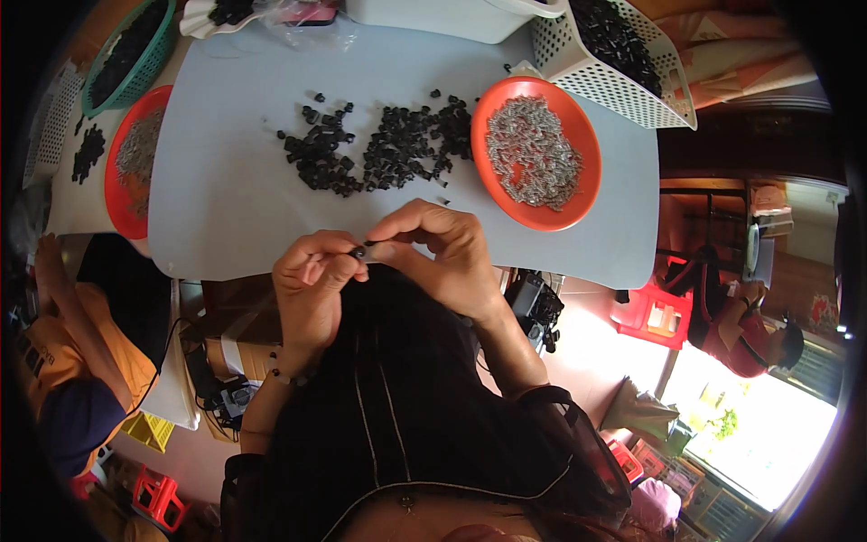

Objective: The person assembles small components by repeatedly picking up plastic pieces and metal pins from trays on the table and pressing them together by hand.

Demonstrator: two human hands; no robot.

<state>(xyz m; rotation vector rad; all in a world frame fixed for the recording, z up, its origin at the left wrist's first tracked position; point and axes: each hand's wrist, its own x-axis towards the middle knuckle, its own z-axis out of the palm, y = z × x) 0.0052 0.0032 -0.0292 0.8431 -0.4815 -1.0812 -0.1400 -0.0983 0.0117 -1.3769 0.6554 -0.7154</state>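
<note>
Close to my body, at the near edge of the table, my two hands meet fingertip to fingertip. My left hand (312,280) pinches a small black plastic part (358,253) between thumb and fingers. Touching the same spot, my right hand (438,253) is closed in a pinch, with a tiny dark bit at its fingertips that I cannot make out. Beyond the hands lie loose heaps of small black plastic parts (397,144). An orange oval bowl (589,181) of small shiny metal pieces (533,149) stands to the right of them.
A white perforated basket (623,95) of black pieces stands at the far right, beside a white bin (433,18). On the left are a second orange bowl (114,194) and a green basket (163,45). A person in orange (86,334) sits at left; another (741,334) sits farther right.
</note>
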